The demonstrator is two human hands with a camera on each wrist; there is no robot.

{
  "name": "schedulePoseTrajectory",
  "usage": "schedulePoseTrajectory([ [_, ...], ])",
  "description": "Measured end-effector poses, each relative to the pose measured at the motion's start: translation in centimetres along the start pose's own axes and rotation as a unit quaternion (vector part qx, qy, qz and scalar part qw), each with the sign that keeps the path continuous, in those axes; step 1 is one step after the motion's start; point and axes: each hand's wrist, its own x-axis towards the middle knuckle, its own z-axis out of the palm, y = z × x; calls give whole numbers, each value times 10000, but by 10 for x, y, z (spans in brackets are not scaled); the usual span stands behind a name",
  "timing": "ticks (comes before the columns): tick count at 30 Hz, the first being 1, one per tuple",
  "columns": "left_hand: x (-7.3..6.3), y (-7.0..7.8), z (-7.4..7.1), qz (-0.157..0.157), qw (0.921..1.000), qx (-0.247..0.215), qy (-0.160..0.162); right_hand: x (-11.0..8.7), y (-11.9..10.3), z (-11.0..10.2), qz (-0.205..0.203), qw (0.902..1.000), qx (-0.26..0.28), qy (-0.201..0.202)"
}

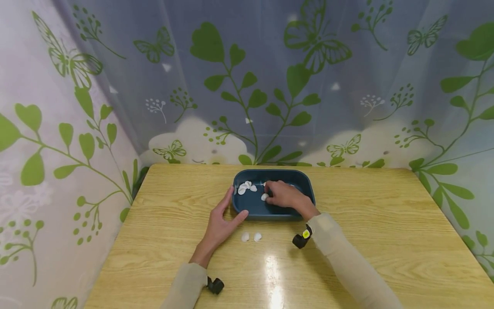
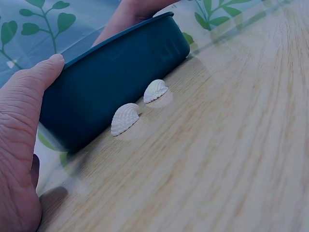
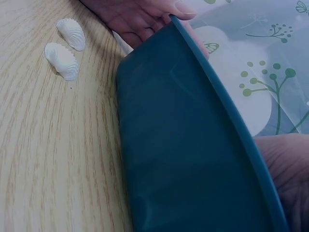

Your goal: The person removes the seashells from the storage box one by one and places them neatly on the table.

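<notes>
A dark blue rectangular tub [image 1: 270,214] stands on the table with several white seashells [image 1: 243,188] inside, grouped toward its left end. My left hand [image 1: 219,224] holds the tub's near left corner, thumb at the front rim and fingers along the left side. Inside the tub, my right hand [image 1: 285,195] has its thumb and curled index finger at a white shell [image 1: 264,197]; the other fingers are tucked behind. On the table before the tub lie two ribbed white shells, one [image 2: 125,119] nearer my left hand and the other [image 2: 155,91] farther along.
The wooden table [image 1: 366,240] reaches back to a curtain [image 1: 262,86] printed with green leaves and butterflies. Another printed curtain [image 1: 58,171] hangs along the left side. Each wrist carries a small black camera [image 1: 215,286].
</notes>
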Motion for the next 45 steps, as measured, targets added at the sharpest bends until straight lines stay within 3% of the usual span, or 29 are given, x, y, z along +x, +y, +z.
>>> schedulePoseTrajectory([
  [8,0,0,0,1,10000,-37,32,-1,3,0,-322,9992,246,-31],
  [24,-1,0,0,-25,10000,-5,11,-4,4,3,-465,9979,458,39],
  [45,0,0,2,189,9997,-65,118,-9,9,5,-691,9952,692,33],
])
